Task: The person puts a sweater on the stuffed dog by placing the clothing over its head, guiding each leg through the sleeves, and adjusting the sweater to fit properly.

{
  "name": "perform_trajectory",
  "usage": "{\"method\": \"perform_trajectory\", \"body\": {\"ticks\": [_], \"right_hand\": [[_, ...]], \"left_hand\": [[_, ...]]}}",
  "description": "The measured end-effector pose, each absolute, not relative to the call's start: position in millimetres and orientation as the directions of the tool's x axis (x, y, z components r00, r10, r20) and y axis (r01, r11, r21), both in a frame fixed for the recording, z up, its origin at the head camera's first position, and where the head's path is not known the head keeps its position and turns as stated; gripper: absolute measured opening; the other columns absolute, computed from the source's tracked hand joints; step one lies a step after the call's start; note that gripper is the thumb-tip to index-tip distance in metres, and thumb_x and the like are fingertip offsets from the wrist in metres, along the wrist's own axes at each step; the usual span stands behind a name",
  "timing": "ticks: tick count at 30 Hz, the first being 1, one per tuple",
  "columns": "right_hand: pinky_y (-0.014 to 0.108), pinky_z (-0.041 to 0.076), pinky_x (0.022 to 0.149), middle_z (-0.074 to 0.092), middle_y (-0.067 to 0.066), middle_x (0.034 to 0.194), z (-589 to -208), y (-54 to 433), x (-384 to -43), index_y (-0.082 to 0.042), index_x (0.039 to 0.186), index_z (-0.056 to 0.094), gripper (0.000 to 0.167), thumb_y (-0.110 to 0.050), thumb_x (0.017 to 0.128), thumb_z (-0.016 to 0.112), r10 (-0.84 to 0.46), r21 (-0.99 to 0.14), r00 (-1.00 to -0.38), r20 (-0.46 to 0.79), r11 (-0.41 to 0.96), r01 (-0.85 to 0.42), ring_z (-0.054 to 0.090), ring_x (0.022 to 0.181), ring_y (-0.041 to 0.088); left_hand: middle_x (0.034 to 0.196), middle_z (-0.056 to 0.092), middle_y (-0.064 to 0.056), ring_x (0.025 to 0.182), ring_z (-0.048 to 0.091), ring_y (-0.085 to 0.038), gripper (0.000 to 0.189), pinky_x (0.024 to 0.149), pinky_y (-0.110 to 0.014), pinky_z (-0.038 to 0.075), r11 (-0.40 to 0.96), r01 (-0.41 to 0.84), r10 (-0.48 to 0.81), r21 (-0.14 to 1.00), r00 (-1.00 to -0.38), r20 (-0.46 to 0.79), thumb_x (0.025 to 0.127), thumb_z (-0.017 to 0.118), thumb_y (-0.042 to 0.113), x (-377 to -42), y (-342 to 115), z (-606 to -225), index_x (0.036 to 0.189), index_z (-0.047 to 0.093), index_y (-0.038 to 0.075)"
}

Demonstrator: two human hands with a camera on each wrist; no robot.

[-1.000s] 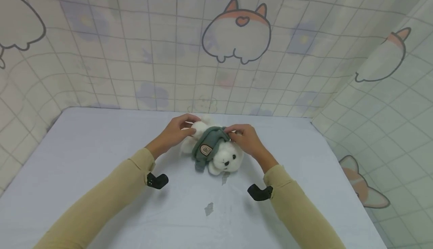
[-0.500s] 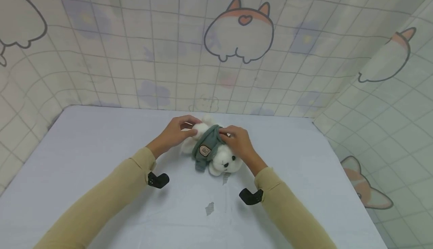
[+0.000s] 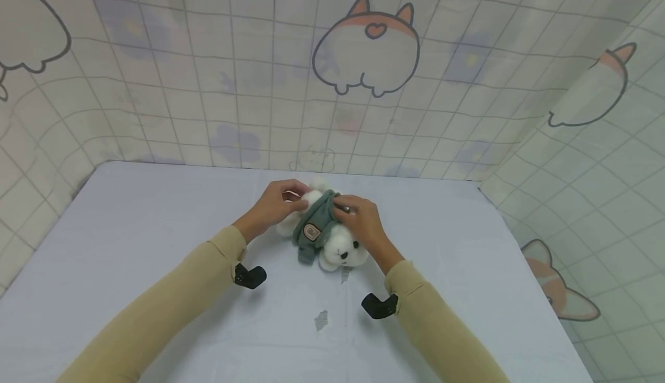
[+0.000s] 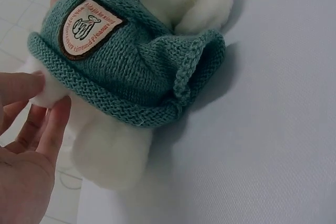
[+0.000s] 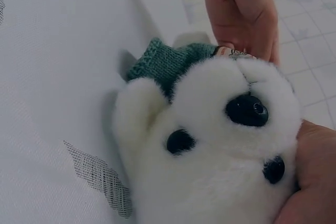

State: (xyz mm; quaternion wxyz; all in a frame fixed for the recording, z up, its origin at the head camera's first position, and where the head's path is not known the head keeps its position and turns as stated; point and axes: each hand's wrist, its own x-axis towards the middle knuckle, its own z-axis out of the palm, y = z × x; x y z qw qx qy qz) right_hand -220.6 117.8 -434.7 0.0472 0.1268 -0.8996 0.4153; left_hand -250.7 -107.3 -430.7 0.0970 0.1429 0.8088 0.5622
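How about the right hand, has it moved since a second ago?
Yes: in the head view, the right hand has shifted to the person's left, judged against the nearer grey patch on the white tabletop.

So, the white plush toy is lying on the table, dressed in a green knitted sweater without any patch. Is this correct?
Not quite: the green knitted sweater does have a patch, with lettering, as the left wrist view shows. The white plush toy is indeed lying on the table.
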Motion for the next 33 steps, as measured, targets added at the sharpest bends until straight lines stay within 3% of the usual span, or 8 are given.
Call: {"method": "perform_trajectory", "body": {"ticks": [13,19,25,28,33], "right_hand": [[0.04,0.043,0.109,0.066,0.008,0.127,-439.9,110.0,-221.6,-0.01,0.122,0.067,0.034,-0.016,0.09,0.068,-0.134,-0.779,-0.97,0.205,0.577,-0.245,0.057,0.126,0.026],[0.041,0.044,0.107,0.065,0.008,0.128,-438.2,108.2,-218.9,-0.011,0.126,0.065,0.036,-0.018,0.09,0.067,-0.11,-0.78,-0.976,0.189,0.586,-0.217,0.057,0.125,0.027],[0.041,0.049,0.099,0.069,0.009,0.119,-437.9,107.7,-219.5,-0.013,0.125,0.066,0.036,-0.021,0.09,0.067,-0.095,-0.775,-0.981,0.171,0.601,-0.194,0.062,0.098,0.023],[0.04,0.05,0.095,0.069,0.006,0.118,-438.9,107.2,-221.1,-0.015,0.123,0.066,0.034,-0.022,0.09,0.066,-0.105,-0.775,-0.98,0.167,0.601,-0.196,0.059,0.091,0.022],[0.04,0.045,0.106,0.063,0.007,0.131,-440.6,105.2,-222.6,-0.013,0.125,0.063,0.037,-0.025,0.09,0.066,-0.123,-0.775,-0.982,0.145,0.603,-0.19,0.058,0.118,0.024]], "left_hand": [[0.126,0.064,0.001,0.108,0.063,-0.02,0.025,0.087,-0.035,0.054,0.372,0.079,0.332,0.925,-0.942,-0.053,0.091,0.067,0.018,-254.5,-104.3,-430.4,0.115,0.07,0.021],[0.122,0.068,-0.001,0.116,0.061,-0.019,0.027,0.097,-0.037,0.052,0.36,0.067,0.324,0.931,-0.944,-0.057,0.09,0.069,0.021,-252.6,-98.5,-430.7,0.117,0.071,0.019],[0.13,0.064,-0.002,0.117,0.062,-0.021,0.033,0.103,-0.04,0.048,0.33,0.035,0.349,0.943,-0.933,-0.087,0.093,0.063,0.034,-248.3,-92.8,-426.4,0.123,0.068,0.019],[0.122,0.068,-0.002,0.11,0.065,-0.02,0.037,0.098,-0.041,0.051,0.342,0.055,0.35,0.938,-0.934,-0.073,0.091,0.065,0.043,-247.9,-89.7,-424.0,0.119,0.069,0.02],[0.11,0.07,-0.001,0.115,0.062,-0.02,0.023,0.098,-0.041,0.051,0.405,0.1,0.333,0.909,-0.942,-0.044,0.091,0.066,0.037,-250.0,-82.8,-424.1,0.105,0.069,0.019]]}}
